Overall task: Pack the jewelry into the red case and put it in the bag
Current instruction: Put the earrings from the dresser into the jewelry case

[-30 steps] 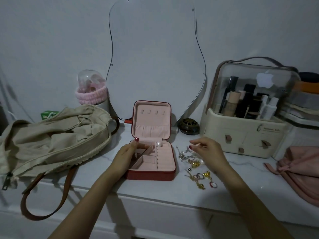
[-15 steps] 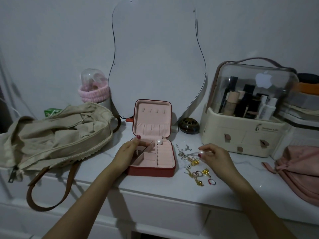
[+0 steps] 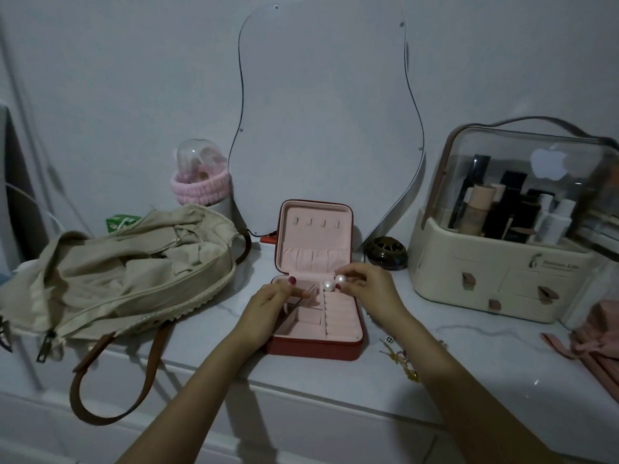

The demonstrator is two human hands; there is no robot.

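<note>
Open red case (image 3: 315, 346), pink lining, right hand (image 3: 368, 289) fingers pinching pearl earring (image 3: 341, 279), left hand (image 3: 271, 303) gripping case edge

1. A wavy-edged mirror (image 3: 321, 122) is fixed to the plain grey-white wall (image 3: 117, 78) and reflects only more of that wall.
2. Below the mirror runs a white table (image 3: 301, 376) with faint marble veining; drawer fronts show beneath its front edge.
3. Left of the mirror's foot stands a clear-domed container (image 3: 199, 162) ringed by a fluffy pink band (image 3: 201, 189).
4. Right of the mirror's foot sits a small dark, pierced, rounded dish (image 3: 385, 252).
5. Further right of the mirror stands a cream cosmetics organiser (image 3: 495, 283) with a clear lid, bottles inside and small drawers.
6. Light is dim and even, with a bluish cast.
</note>
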